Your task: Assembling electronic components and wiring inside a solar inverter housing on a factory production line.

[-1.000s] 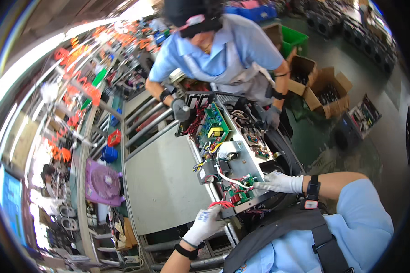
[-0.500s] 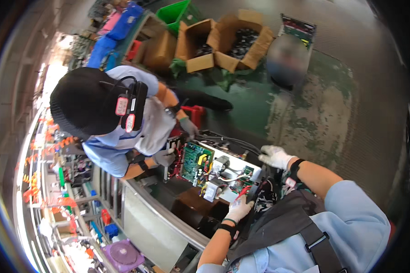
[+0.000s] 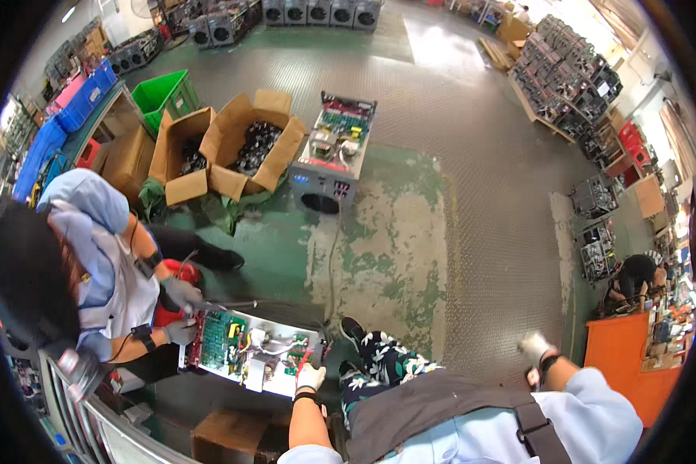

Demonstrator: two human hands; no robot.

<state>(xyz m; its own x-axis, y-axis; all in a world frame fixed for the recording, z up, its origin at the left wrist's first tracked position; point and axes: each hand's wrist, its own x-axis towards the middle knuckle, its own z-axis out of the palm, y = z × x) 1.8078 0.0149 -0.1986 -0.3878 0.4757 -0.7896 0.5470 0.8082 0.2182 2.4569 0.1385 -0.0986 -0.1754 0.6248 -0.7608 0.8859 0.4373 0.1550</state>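
An open machine chassis [image 3: 243,379], with a green circuit board, wires and a white metal plate, lies between me and a co-worker. My left hand [image 3: 310,377], in a white glove, is closed on its right end, beside a red part whose kind I cannot make out. Away from the chassis, my right hand [image 3: 535,348], also gloved, reaches out to the right with fingers apart and nothing visible in it. The co-worker's gloved hands [image 3: 182,311] are at the chassis's left end.
A similar machine [image 3: 321,185] stands on the floor ahead, a grey cable trailing from it. Left of it are open cardboard boxes [image 3: 223,184] of dark parts and a green crate [image 3: 161,97]. A metal rail [image 3: 120,437] runs lower left; an orange panel [image 3: 617,359] stands at right.
My view has turned right. My right hand has left the chassis's side and swung out to the right; my left hand stays at its end.
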